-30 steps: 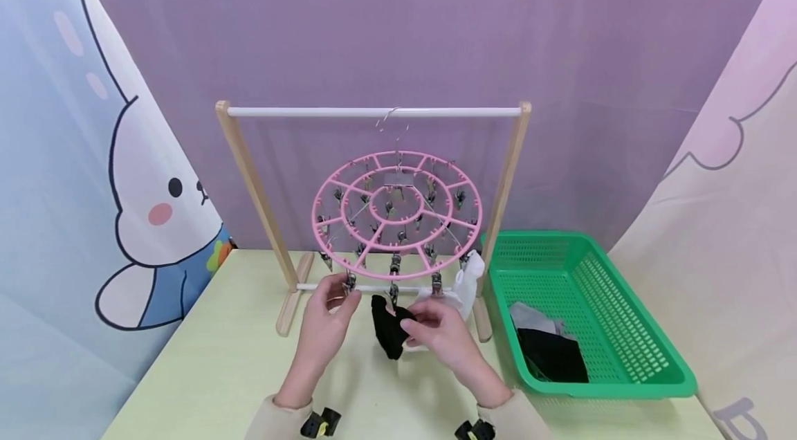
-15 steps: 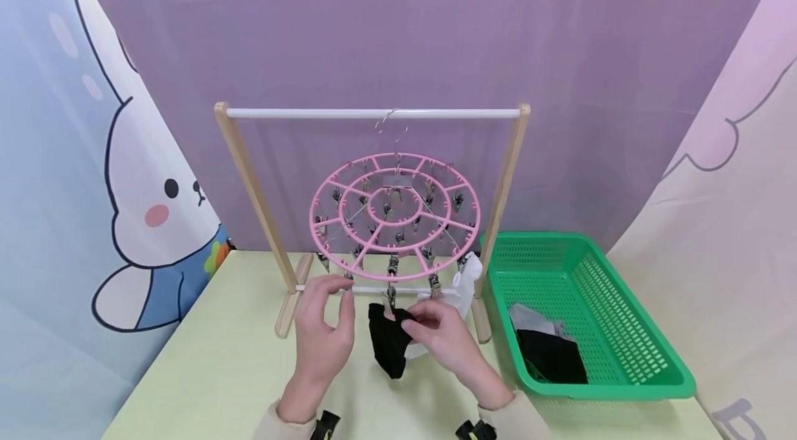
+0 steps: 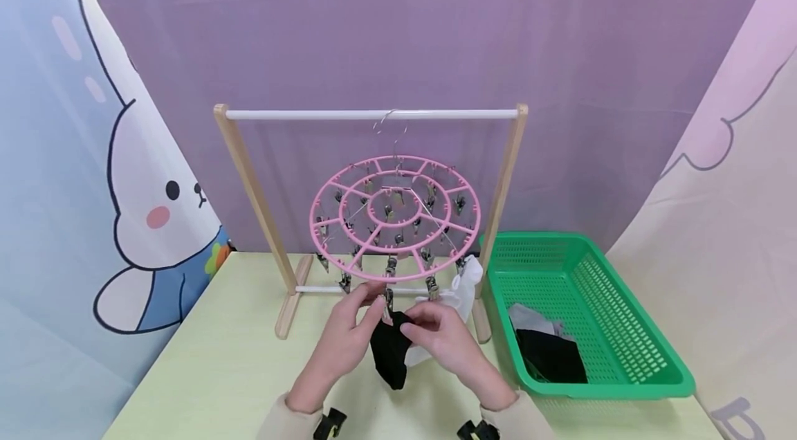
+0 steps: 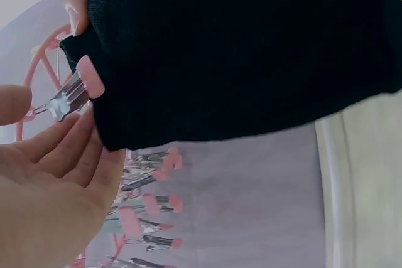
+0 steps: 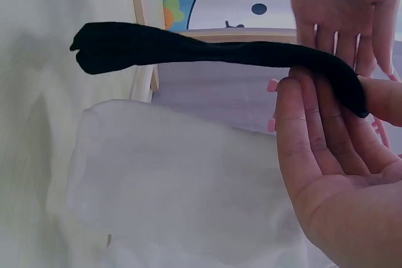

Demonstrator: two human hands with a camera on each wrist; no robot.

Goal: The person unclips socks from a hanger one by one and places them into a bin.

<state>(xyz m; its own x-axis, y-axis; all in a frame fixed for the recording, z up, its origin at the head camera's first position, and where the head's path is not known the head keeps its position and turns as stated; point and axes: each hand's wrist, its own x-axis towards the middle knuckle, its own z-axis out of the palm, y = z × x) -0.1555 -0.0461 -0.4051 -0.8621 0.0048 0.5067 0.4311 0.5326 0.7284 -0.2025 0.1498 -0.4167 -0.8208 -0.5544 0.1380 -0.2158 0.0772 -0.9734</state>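
A black sock [image 3: 389, 353] hangs below the front of the round pink clip hanger [image 3: 361, 274]. My right hand [image 3: 450, 340] pinches its upper right edge between thumb and fingers. A metal clip with pink tips [image 4: 74, 94] bites the sock's top edge in the left wrist view. My left hand [image 3: 347, 331] is at this clip, fingers extended behind it and thumb standing apart on the near side. In the right wrist view the sock is seen edge-on, its far end dangling free. Whether the left fingers touch the clip is unclear.
A white fabric piece [image 3: 462, 291] hangs at the hanger's right front, behind my right hand. The wood-and-white rack [image 3: 255, 184] carries the hanger. To the right stands a green basket [image 3: 623, 385] with grey cloth [image 3: 532, 317] and black cloth [image 3: 551, 357] inside.
My left hand has come away from the clip farther left and moved right to the clip at the black sock. The right hand keeps its pinch; the sock hangs slightly lower.
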